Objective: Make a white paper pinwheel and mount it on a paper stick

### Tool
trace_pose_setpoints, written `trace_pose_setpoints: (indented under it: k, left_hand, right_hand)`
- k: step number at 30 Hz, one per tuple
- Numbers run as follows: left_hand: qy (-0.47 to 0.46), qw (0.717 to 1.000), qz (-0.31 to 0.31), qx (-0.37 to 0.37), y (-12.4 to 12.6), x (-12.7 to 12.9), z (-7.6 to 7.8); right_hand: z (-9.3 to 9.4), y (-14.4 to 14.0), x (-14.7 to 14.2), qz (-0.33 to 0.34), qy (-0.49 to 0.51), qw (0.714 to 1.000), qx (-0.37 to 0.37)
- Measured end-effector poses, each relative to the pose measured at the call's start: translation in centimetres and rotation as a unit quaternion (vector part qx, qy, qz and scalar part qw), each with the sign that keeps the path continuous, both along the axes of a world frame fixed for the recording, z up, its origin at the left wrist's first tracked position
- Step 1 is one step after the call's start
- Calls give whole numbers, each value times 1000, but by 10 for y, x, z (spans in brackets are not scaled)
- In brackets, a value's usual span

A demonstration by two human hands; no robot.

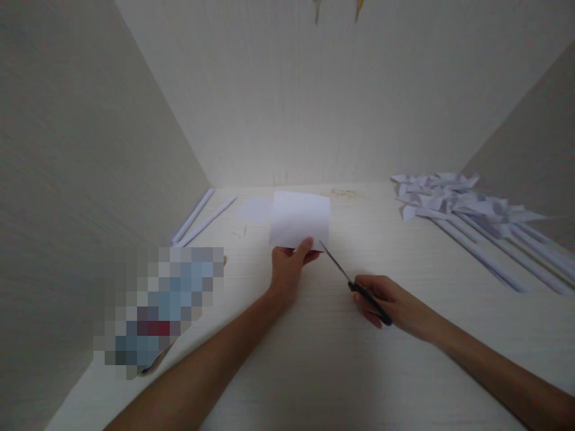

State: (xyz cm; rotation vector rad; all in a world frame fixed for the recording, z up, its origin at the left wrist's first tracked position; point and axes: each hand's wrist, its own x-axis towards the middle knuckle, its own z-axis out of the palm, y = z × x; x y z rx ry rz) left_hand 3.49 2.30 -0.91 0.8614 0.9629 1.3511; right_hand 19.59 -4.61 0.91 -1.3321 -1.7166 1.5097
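A white sheet of paper (300,220) is held by its near edge in my left hand (290,269), the thumb on top and the fingers underneath. My right hand (381,299) grips a pair of scissors (371,303) by its black handles. The scissors' thin blades point up and left, and their tip is at the paper's near right corner. Whether the tip touches the paper I cannot tell. Behind the sheet, to its left, a second pale piece of paper (253,209) lies flat on the table.
Several rolled paper sticks with folded paper pinwheel-like tops (449,197) lie at the right. Two plain paper rolls (204,221) rest at the left by the wall. A pixelated object (179,293) lies nearer on the left. Walls enclose the white table (287,371) at the back and sides.
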Motion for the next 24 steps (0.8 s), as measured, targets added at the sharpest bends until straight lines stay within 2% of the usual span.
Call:
trace_pose_setpoints:
  k: [6,24]
  left_hand:
    - [-8,1000,15,-10,0,1,2]
    - [-17,1000,7,-6,-1,1,2]
  right_hand:
    - [0,0,0,3,-7,1000,3]
    - [0,0,1,7,-23,1000,14]
